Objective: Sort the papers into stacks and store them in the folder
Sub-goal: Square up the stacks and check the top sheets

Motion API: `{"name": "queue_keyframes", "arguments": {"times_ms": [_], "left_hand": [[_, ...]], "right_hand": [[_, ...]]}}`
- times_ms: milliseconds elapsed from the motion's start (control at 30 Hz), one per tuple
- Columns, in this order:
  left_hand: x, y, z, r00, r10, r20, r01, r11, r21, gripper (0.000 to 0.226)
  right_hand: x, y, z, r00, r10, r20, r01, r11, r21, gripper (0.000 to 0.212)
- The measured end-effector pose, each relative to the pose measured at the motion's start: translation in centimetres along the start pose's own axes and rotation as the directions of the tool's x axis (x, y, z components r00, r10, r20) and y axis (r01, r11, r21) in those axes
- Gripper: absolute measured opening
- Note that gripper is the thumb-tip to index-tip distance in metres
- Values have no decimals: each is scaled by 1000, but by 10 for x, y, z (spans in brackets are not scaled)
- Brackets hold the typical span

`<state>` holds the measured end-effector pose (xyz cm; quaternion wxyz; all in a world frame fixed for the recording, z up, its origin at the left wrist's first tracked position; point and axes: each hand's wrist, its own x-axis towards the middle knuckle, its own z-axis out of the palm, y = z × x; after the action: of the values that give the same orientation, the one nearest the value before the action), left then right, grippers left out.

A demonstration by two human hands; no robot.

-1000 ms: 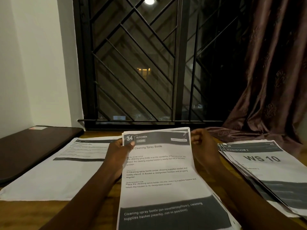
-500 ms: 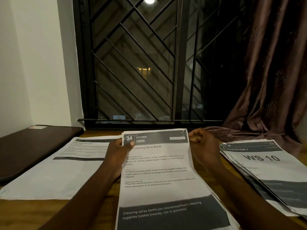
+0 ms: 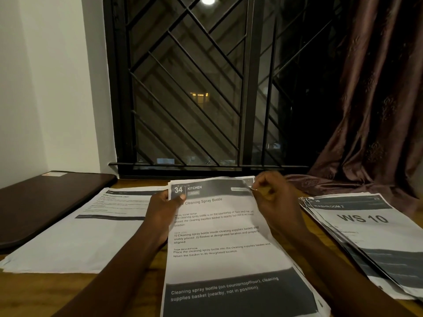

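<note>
— While the left hand [image 3: 164,207] is pinching the top-left corner of the kitchen sheet [image 3: 219,227], what's the right hand [image 3: 272,197] doing?

— Pinching the top-right corner, fingers curled. It's running lengthwise toward the table's [image 3: 34,294] far edge, and the washroom stack [image 3: 366,227] is lying nearer that right hand.

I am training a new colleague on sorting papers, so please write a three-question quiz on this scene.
1. True or false: the left hand pinches the white printed sheet headed "34 KITCHEN" at its top left corner.
2. The fanned stack of printed sheets topped "WS 10" lies A) left of that sheet, B) right of it, C) under it.
3. Fill in: the right hand pinches the sheet's top ___ corner.
Key: 1 true; 2 B; 3 right.
</note>
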<state>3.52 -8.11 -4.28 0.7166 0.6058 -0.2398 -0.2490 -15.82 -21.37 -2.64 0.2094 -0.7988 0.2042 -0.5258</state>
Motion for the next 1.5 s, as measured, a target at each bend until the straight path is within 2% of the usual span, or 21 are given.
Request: {"name": "queue_keyframes", "arguments": {"times_ms": [67,100,200,267,333,433,533,633,700,767,833,900,933,1000,1067,1100,1167,1300,1400,1500], "left_hand": [[-1,0,-1,1000,-2,-3,2,1000,-9,17],[-1,1,-2,1000,-4,-3,4,1000,-20,18],[-2,2,-3,1000,24,-20,-24,1000,-8,9],[-2,3,-4,999,28,-30,-28,1000,-1,5],[-1,2,-4,999,31,-32,-31,999,-14,7],[-1,2,-4,999,32,-33,-33,999,-14,7],[-3,1,-4,999,43,-23,-43,999,-1,16],[-4,1,-5,999,44,-13,-44,999,-15,19],[-4,1,-5,999,50,-10,-50,999,-8,20],[-5,2,-4,998,60,4,-60,998,5,18],[-6,2,-4,998,66,23,-66,998,-11,20],[-6,2,-3,998,53,28,-52,998,-31,21],[-6,2,-2,999,46,26,-45,998,-39,21],[-5,2,-2,999,32,23,-31,998,-47,22],[-4,2,-2,999,29,13,-28,999,-27,21],[-5,2,-2,1000,29,10,-29,999,-17,20],[-5,2,-1,1000,23,13,-22,999,-34,18],[-4,3,-2,999,19,34,-16,997,-71,20],[-2,2,-2,999,18,37,-14,996,-84,23],[0,1,-2,1000,10,21,-8,998,-63,22]], "right_hand": [[-4,-10,1,971,76,227,-126,968,219,19],[-5,-14,3,935,114,335,-205,946,250,18],[-7,-16,10,776,162,609,-308,941,143,11],[-9,-17,12,698,123,706,-301,944,133,9],[-10,-18,11,682,102,724,-301,941,151,11],[-10,-15,10,689,147,710,-400,893,204,15],[-12,-10,10,707,165,688,-443,861,249,39],[-11,-15,8,735,186,652,-527,762,377,39],[-12,-17,10,784,244,571,-547,707,449,33],[-12,-13,16,828,376,416,-549,695,464,34],[-9,-3,20,860,479,175,-510,813,282,60],[-7,5,21,907,422,4,-422,906,40,81],[-7,6,21,923,382,-49,-384,923,-33,81],[-5,7,19,940,323,-110,-331,942,-61,59],[-6,7,19,959,249,-138,-252,968,-2,29],[-7,5,18,964,220,-146,-217,975,39,21],[-6,3,17,971,191,-142,-182,980,79,20],[-1,5,20,950,271,-154,-272,962,9,49],[1,5,18,934,321,-159,-306,946,110,36],[1,4,17,946,273,-173,-247,956,157,17]]}}
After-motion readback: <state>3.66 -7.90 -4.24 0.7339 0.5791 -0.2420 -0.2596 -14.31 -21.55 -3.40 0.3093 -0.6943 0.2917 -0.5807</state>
